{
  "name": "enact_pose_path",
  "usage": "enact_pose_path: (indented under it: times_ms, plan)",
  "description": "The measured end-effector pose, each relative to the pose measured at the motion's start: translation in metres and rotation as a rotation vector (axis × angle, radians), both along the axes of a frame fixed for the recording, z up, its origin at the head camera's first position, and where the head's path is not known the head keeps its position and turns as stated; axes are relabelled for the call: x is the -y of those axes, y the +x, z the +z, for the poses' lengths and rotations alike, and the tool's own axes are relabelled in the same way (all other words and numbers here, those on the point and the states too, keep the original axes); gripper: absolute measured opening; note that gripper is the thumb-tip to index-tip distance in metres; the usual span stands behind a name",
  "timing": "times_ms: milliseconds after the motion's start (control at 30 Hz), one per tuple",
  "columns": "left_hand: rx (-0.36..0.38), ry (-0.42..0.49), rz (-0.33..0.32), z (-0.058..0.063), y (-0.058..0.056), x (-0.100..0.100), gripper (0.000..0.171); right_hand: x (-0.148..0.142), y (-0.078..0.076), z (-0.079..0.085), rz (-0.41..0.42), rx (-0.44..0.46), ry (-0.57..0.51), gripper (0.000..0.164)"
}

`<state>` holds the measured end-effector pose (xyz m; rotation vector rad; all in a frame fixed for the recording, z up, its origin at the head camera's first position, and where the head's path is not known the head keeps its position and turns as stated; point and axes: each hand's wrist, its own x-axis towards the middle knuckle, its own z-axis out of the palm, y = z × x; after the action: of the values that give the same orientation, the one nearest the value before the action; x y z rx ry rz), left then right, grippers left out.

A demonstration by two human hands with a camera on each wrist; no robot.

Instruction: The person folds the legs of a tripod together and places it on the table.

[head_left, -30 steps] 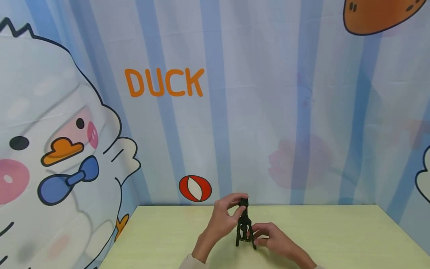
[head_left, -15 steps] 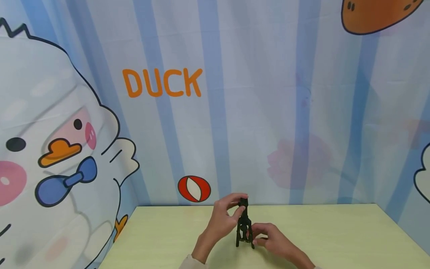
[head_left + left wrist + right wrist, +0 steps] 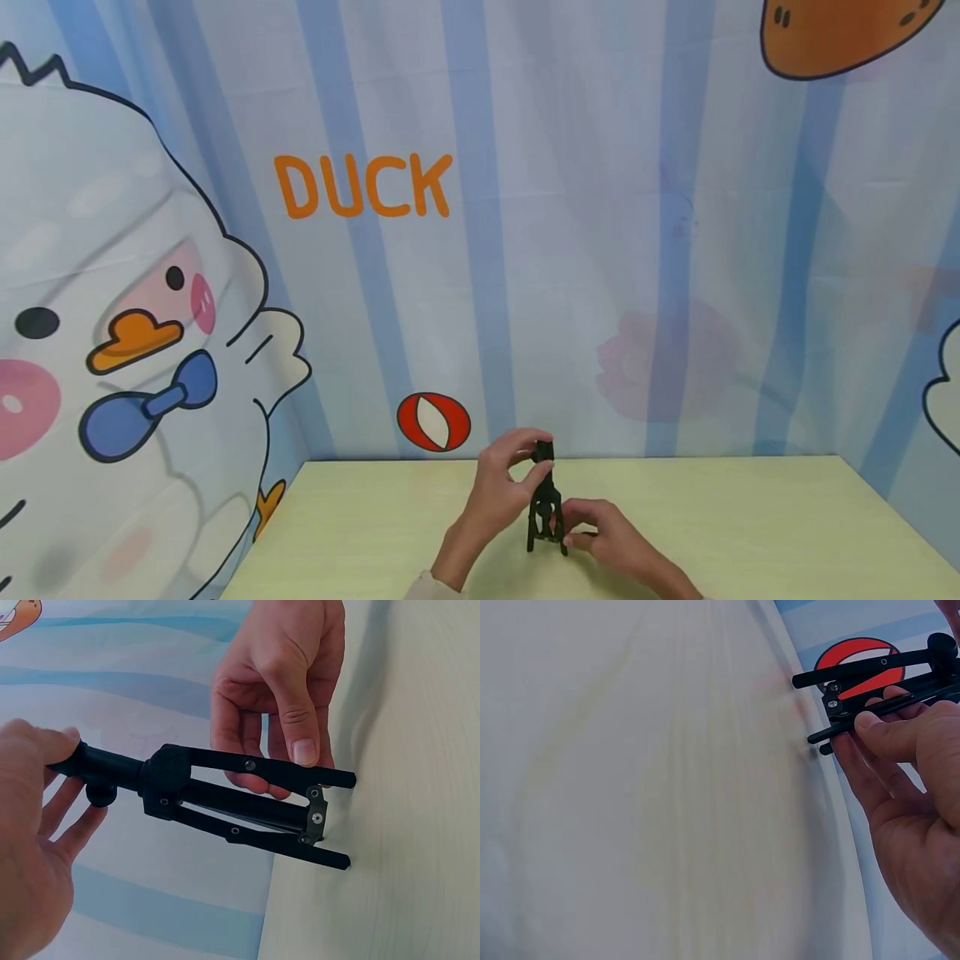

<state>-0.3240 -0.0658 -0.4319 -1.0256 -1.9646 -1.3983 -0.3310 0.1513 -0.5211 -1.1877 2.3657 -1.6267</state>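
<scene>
A small black mini tripod (image 3: 547, 492) stands upright near the front of the table, its legs pointing down and partly spread. My left hand (image 3: 495, 492) grips its top end between thumb and fingers. Lower down, my right hand (image 3: 617, 537) pinches one leg near its foot. In the left wrist view, two legs and the hinged brace (image 3: 316, 816) joining them to the centre column show clearly, and a round knob (image 3: 101, 795) sticks out below the left fingers. The right wrist view has my right thumb lying along one leg, with fingers behind it.
The pale yellow table (image 3: 375, 517) reaches back to a blue striped curtain (image 3: 570, 250) printed with a duck and the word DUCK. A red and white ball print (image 3: 433, 422) sits on the curtain just above the table's back edge.
The leg in my right hand has swung slightly inward, to the left, and the right hand has followed it. My left hand keeps its grip on the tripod's top.
</scene>
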Motion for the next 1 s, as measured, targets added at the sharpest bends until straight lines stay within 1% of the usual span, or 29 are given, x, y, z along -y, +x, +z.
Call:
enact_pose_path:
  times_ms: [167, 300, 433, 633, 733, 800, 867, 1000]
  plan:
    - [-0.073, -0.018, 0.104, -0.0006, -0.0006, -0.0040, 0.033, 0.0002, 0.0018, 0.0011, -0.005, 0.031, 0.013, 0.023]
    - [-0.070, -0.030, 0.142, 0.0015, 0.0008, -0.0057, 0.033, 0.0005, 0.0029, 0.0022, -0.011, 0.057, 0.025, 0.023]
    - [-0.046, -0.035, 0.145, 0.0037, 0.0027, -0.0060, 0.033, 0.0002, 0.0034, 0.0026, -0.006, 0.075, 0.023, 0.023]
    - [-0.021, -0.021, 0.108, 0.0051, 0.0042, -0.0055, 0.031, -0.0004, 0.0032, 0.0012, 0.020, 0.080, -0.016, 0.020]
    - [-0.007, -0.017, 0.090, 0.0052, 0.0044, -0.0050, 0.031, -0.0003, 0.0036, 0.0006, 0.019, 0.063, -0.034, 0.018]
    - [0.003, -0.016, 0.081, 0.0056, 0.0047, -0.0046, 0.032, -0.0003, 0.0040, 0.0010, -0.015, 0.055, -0.032, 0.015]
    - [0.012, -0.016, 0.072, 0.0058, 0.0048, -0.0041, 0.032, -0.0006, 0.0042, 0.0021, -0.073, 0.053, -0.026, 0.013]
    - [0.035, -0.014, 0.052, 0.0057, 0.0053, -0.0033, 0.033, -0.0022, 0.0036, 0.0046, -0.199, 0.076, -0.031, 0.010]
